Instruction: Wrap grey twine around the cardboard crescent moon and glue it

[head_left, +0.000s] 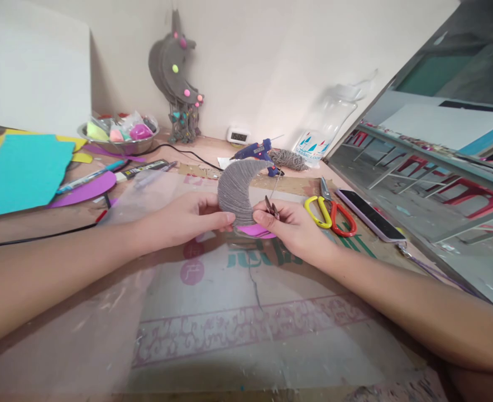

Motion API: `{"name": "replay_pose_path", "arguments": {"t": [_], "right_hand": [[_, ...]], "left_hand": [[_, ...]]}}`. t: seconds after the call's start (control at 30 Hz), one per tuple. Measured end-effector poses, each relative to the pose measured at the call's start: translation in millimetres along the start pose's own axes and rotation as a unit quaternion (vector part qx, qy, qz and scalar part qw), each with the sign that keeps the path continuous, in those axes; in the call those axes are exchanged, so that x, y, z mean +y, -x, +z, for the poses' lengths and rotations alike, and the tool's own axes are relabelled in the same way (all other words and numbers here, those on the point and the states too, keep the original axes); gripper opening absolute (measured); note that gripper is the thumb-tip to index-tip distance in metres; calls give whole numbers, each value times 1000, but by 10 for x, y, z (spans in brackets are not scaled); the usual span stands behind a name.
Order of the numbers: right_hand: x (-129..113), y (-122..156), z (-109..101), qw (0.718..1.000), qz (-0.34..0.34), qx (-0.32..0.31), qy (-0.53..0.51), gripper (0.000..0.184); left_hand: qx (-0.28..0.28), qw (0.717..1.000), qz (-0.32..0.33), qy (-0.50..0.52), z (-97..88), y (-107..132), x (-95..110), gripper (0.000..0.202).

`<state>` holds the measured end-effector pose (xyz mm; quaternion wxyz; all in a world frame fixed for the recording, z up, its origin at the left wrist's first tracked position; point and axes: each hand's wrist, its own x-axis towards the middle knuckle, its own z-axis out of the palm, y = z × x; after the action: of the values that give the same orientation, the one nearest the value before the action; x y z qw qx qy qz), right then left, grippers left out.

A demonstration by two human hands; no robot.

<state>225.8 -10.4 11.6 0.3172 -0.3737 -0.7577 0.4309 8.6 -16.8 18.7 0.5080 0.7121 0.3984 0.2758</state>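
My left hand [206, 218] is closed on a crescent moon shape [237, 190], its thumb on the front. Grey yarn wraps most of the crescent tightly, while a bare purple part [257, 230] shows at its lower end. Close to that part, my right hand [294, 223] pinches the crescent's inner edge between thumb and fingers. A thin grey strand [276, 184] rises from the right fingers toward a ball of grey yarn [290, 159]. Two dark pointed tips [271, 207] stick up by those fingers; what they are is unclear.
Behind the crescent lies a blue glue gun [252, 149]. Scissors [328, 209] with yellow and red handles and a phone [372, 215] lie at right. A metal bowl [123, 146], turquoise sheet [22, 173] and pens [91, 176] are left. A finished grey moon ornament [175, 72] hangs behind.
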Motion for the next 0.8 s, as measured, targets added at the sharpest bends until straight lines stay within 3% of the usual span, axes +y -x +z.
{"name": "replay_pose_path", "arguments": {"t": [0.2,0.5,0.67,0.8], "right_hand": [[22,-1,-12,1000,13,-11,-22,35],[17,5,-10,1000,19,-2,-16,35],[32,-2,-25,1000,23,-2,-11,35],[26,-4,-32,999,30,-5,-15,35]], "left_hand": [[-27,999,2,41,0,2,46,13],[-41,999,7,26,4,-7,72,8],[-90,993,-24,74,1,4,29,12],[-93,990,-41,98,-9,5,-27,14]]}}
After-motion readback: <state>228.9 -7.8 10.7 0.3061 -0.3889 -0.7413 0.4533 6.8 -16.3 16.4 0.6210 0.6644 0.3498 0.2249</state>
